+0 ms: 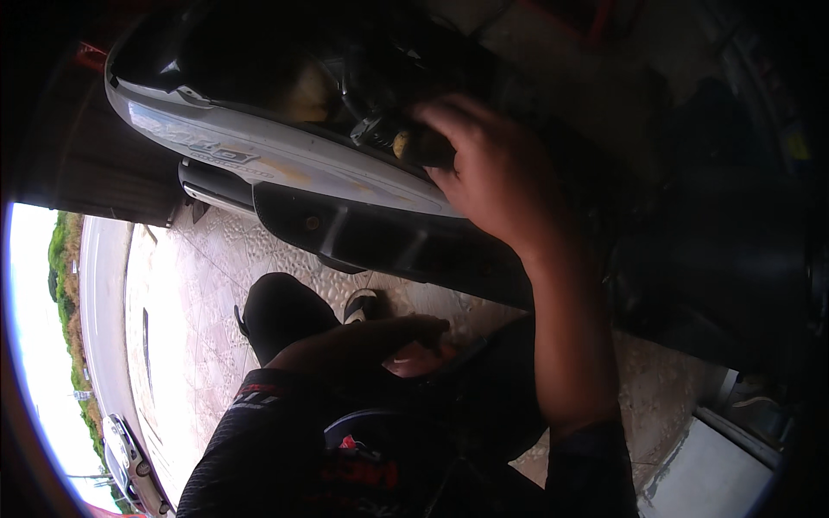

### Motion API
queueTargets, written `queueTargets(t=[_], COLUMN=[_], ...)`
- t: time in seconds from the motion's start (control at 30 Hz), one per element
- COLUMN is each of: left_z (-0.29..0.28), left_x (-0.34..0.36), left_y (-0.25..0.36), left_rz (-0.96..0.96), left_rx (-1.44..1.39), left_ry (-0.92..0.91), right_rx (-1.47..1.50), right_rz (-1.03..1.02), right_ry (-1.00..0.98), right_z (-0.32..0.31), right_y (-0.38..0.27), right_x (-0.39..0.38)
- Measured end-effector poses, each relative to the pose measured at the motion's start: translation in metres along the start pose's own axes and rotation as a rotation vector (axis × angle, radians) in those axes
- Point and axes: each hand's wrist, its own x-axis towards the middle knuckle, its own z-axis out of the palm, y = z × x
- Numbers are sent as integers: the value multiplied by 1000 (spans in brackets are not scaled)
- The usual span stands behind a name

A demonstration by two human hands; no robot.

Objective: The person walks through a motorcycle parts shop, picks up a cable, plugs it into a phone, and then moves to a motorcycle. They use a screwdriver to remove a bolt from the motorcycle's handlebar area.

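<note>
A view looking down from the person's head shows a scooter with its silver side panel [285, 160] running from ten o'clock toward the centre, and a black lower fairing [380, 242] just beneath it. The right hand [492, 173], near one o'clock, reaches into the dark open body of the scooter above the panel, its fingers curled around a small black part with a yellowish tip [406, 142]; how tightly it grips cannot be told. The left hand [371, 345], just below centre, rests loosely curled against the person's dark shorts [285, 449], and whether it holds anything cannot be told. A foot in a sandal [361, 304] stands on the patterned tile floor [207, 285]. At eight o'clock a sunlit road [99, 293] shows.
</note>
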Motion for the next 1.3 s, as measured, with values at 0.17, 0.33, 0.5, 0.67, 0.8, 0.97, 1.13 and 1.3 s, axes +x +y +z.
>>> queueTargets(t=[0.17, 0.33, 0.5, 0.67, 0.8, 0.97, 1.13, 1.3], left_z=[-15, -56, -80, -114, -143, -166, -186, -194], left_x=[-10, -38, -138, -213, -243, -252, -245, -235], left_y=[0, 29, 81, 104, 110, 123, 129, 127], left_rz=[43, 198, 359, 617, 949, 1186, 1092, 1132], left_rx=[-13, -22, -163, -660, -993, -1014, -933, -921], left_ry=[88, 231, 204, 507, 575, 677, 806, 864], right_rx=[148, 879, 1085, 1253, 1296, 1279, 1200, 1072], right_rz=[91, 200, 497, 434, 463, 517, 430, 405], right_ry=[-13, -63, -295, -312, -301, -140, -35, 23], right_z=[-20, -49, -57, -42, -39, -35, -33, -31], right_y=[-20, -39, -41, -40, -42, -51, -58, -60], right_x=[-1, -4, -9, -10, -10, -8, 1, 7])
